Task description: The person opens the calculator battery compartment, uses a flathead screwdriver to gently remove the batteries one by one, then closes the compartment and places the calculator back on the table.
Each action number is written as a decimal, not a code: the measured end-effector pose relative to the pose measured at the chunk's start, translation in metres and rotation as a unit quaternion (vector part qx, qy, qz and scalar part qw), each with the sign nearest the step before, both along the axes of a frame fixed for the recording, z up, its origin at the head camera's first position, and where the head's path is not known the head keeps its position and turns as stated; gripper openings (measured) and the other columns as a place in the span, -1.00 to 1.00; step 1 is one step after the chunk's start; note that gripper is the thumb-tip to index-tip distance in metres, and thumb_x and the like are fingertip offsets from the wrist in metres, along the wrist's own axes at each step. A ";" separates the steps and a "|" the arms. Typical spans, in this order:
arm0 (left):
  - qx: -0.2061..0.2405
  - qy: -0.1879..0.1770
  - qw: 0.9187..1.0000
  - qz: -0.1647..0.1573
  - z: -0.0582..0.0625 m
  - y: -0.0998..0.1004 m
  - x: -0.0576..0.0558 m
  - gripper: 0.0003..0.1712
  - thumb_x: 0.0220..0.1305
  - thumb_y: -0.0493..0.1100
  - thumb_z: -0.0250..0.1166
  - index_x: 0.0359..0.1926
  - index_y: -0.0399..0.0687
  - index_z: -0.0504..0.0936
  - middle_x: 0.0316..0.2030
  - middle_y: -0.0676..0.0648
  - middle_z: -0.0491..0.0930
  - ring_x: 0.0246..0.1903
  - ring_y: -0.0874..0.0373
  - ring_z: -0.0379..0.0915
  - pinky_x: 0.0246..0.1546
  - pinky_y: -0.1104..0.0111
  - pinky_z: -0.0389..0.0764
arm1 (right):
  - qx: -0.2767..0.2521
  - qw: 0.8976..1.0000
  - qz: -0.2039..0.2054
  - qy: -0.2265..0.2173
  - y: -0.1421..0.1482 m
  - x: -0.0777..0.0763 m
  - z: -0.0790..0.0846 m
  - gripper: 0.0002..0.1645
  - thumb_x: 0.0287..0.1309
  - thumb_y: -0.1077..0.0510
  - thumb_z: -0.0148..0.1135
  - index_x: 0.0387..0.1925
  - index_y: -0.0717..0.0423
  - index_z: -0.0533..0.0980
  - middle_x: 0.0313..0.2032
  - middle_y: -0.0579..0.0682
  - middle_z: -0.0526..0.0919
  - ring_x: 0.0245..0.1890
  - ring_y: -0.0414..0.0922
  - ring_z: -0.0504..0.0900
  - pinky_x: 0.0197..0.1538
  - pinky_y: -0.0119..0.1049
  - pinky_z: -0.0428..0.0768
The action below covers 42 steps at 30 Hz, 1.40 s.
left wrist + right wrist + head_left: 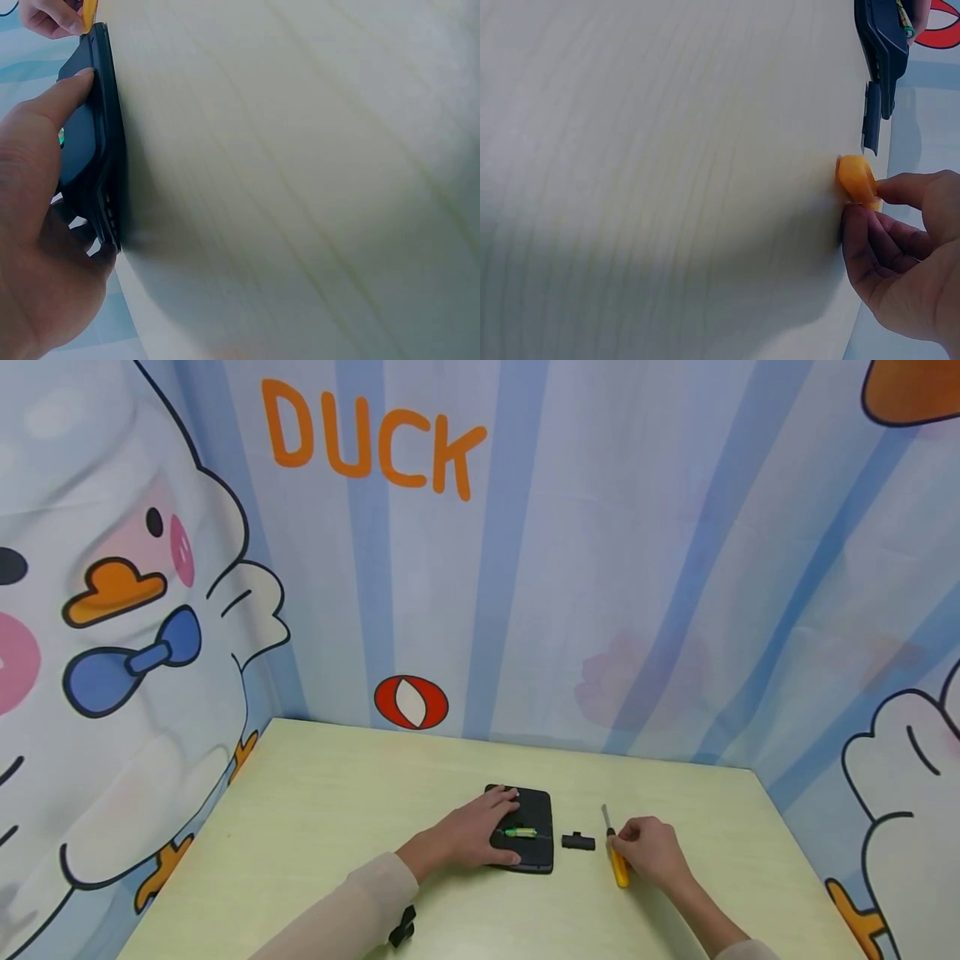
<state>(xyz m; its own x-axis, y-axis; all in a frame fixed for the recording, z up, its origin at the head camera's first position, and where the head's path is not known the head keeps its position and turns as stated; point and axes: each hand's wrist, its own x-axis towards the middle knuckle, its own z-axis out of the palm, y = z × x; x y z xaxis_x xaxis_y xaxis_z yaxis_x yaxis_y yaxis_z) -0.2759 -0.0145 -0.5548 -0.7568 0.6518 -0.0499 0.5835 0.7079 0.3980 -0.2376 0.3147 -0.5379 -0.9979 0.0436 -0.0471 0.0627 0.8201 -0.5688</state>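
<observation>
A black device lies on the table, and a green-and-yellow battery shows in its back. My left hand rests spread across its left part, with fingers towards the far edge and the thumb along the near side; the left wrist view shows that thumb on its top face. To its right lies a small black battery cover, apart from the device. My right hand pinches a screwdriver by its yellow handle, its metal tip pointing away. In the right wrist view, thumb and fingertips meet on the handle.
The pale wooden table ends at a printed cloth backdrop behind and at the sides. A small black object shows beside my left sleeve near the bottom of the head view.
</observation>
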 end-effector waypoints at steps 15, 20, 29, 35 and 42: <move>0.006 0.000 1.000 -0.004 0.001 0.000 0.000 0.01 0.38 0.38 0.34 0.63 -0.02 0.27 0.67 0.00 0.07 0.66 0.04 -0.12 0.56 0.12 0.21 | -0.003 1.000 -0.001 0.002 0.002 0.001 0.003 -0.81 0.26 0.17 0.43 -0.43 0.18 0.65 -0.54 -0.05 0.62 -0.55 -0.14 0.55 -0.47 -0.28 0.56; 0.006 0.001 1.000 -0.006 0.000 0.000 0.000 0.01 0.38 0.37 0.34 0.63 -0.02 0.27 0.67 0.00 0.06 0.66 0.05 -0.12 0.57 0.12 0.20 | -0.006 1.000 0.003 0.018 0.001 0.001 0.010 -0.82 0.26 0.18 0.43 -0.40 0.19 0.63 -0.51 -0.05 0.63 -0.55 -0.14 0.56 -0.47 -0.27 0.56; 0.003 -0.001 1.000 -0.003 0.001 0.000 -0.001 0.01 0.38 0.38 0.34 0.64 -0.01 0.26 0.67 0.01 0.06 0.66 0.03 -0.12 0.56 0.10 0.22 | -0.013 0.999 0.023 0.033 -0.007 0.001 0.021 -0.84 0.26 0.17 0.44 -0.37 0.16 0.64 -0.49 -0.07 0.66 -0.52 -0.16 0.60 -0.44 -0.28 0.60; 0.004 -0.001 1.000 -0.004 0.001 0.000 -0.001 0.01 0.38 0.38 0.34 0.64 -0.01 0.26 0.67 0.00 0.06 0.66 0.03 -0.11 0.56 0.11 0.22 | -0.022 0.997 0.051 0.052 -0.016 0.003 0.026 -0.86 0.24 0.18 0.49 -0.33 0.16 0.66 -0.45 -0.10 0.67 -0.42 -0.17 0.60 -0.32 -0.25 0.60; 0.008 -0.001 1.000 -0.007 0.000 0.000 -0.001 0.01 0.38 0.38 0.34 0.64 -0.02 0.27 0.67 0.00 0.06 0.66 0.03 -0.11 0.56 0.12 0.22 | -0.047 0.995 0.064 0.053 -0.024 0.005 0.029 -0.85 0.22 0.22 0.53 -0.25 0.18 0.68 -0.43 -0.11 0.67 -0.39 -0.18 0.63 -0.27 -0.31 0.62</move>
<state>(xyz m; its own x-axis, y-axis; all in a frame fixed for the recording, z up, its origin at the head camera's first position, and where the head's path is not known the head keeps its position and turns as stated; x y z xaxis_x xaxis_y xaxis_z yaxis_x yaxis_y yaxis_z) -0.2767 -0.0149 -0.5550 -0.7471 0.6634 -0.0416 0.5925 0.6929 0.4109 -0.2331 0.2905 -0.5091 -0.9946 -0.0837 0.0619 -0.1039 0.7606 -0.6408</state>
